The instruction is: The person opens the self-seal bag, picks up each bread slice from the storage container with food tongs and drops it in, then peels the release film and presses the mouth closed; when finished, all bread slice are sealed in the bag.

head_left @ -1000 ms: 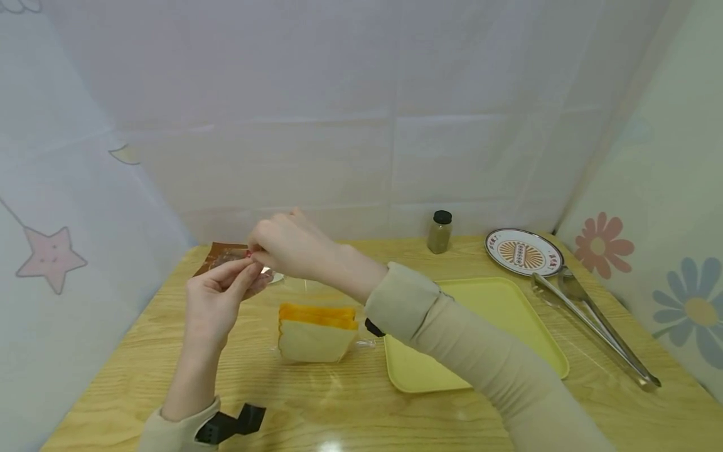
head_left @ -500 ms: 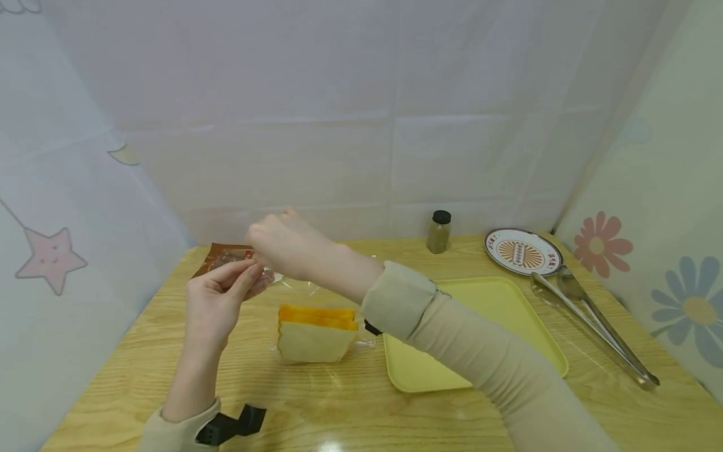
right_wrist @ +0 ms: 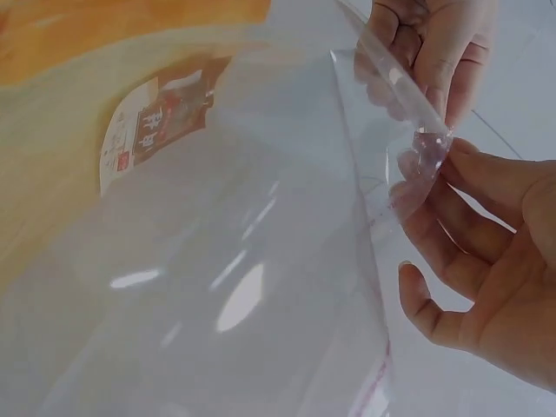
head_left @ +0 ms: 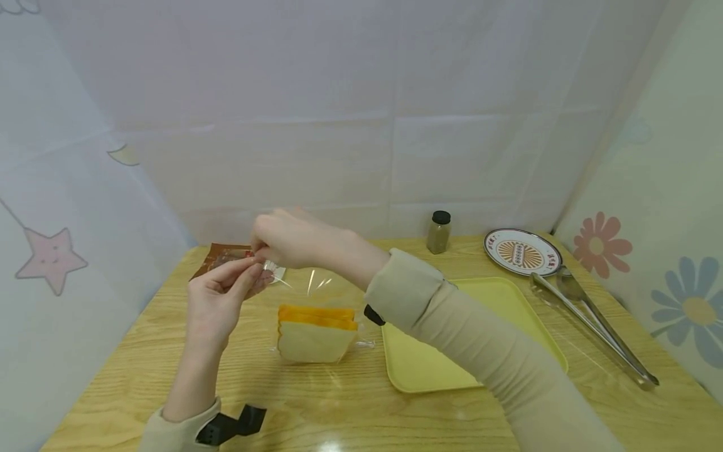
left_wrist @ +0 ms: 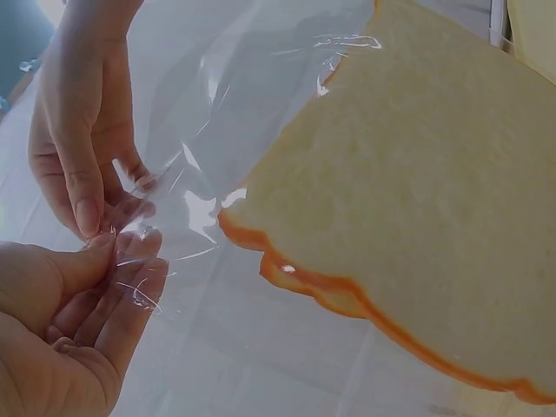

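Two slices of bread (head_left: pixel 317 342) with orange crusts stand in a clear plastic bag (right_wrist: pixel 234 304) on the table. My left hand (head_left: pixel 217 301) pinches the bag's upper edge between thumb and fingers. At that same edge my right hand (head_left: pixel 296 238) pinches the film, its fingertips right beside the left thumb. The left wrist view shows the film running from both hands to the bread (left_wrist: pixel 417 191). In the right wrist view a corner of the bag is folded up between the hands.
A brown printed packet (head_left: pixel 220 252) lies behind the hands. A yellow tray (head_left: pixel 412 370) is right of the bread, partly under the right sleeve. Farther right are a black-capped jar (head_left: pixel 439 233), a patterned plate (head_left: pixel 522 252) and metal tongs (head_left: pixel 599 329).
My right hand has shifted slightly, first left and then back to the right. More glints show on the film above the bread. My left hand stays in place.
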{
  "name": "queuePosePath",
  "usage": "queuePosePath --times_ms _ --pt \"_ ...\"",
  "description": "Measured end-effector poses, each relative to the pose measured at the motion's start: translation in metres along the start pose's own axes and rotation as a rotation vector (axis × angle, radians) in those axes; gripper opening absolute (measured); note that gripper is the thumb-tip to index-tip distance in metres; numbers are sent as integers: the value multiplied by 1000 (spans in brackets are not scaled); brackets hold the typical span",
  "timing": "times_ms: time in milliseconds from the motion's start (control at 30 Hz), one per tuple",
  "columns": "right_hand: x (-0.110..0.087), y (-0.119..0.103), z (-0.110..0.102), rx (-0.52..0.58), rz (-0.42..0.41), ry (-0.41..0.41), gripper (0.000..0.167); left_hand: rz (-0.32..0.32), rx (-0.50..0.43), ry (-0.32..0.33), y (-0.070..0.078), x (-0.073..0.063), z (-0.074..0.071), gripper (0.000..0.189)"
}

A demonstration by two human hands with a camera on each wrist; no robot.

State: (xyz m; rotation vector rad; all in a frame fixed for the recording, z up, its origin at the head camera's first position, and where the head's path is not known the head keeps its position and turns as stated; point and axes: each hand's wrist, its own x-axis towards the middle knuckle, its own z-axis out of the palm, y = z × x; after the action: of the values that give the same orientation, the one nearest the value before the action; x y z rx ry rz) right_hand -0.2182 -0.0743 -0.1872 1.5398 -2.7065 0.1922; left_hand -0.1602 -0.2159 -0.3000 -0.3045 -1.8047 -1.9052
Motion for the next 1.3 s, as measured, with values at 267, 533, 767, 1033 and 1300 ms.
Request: queuePosePath --times_ms 267,533,767,1033,1300 --pt "6 -4 -6 1 2 -51 23 54 -48 -28 -1 0 -1 17" --pt "9 -11 -8 -104 16 -70 19 78 -13 -32 -1 0 -2 16" --pt "10 -17 -4 -216 21 -50 13 46 -3 0 -1 -2 -3 21" --pt "6 -21 2 -335 45 -4 12 27 45 -13 0 -1 -3 19" --pt "3 -13 4 -429 154 54 19 0 28 18 1 -1 -2 21"
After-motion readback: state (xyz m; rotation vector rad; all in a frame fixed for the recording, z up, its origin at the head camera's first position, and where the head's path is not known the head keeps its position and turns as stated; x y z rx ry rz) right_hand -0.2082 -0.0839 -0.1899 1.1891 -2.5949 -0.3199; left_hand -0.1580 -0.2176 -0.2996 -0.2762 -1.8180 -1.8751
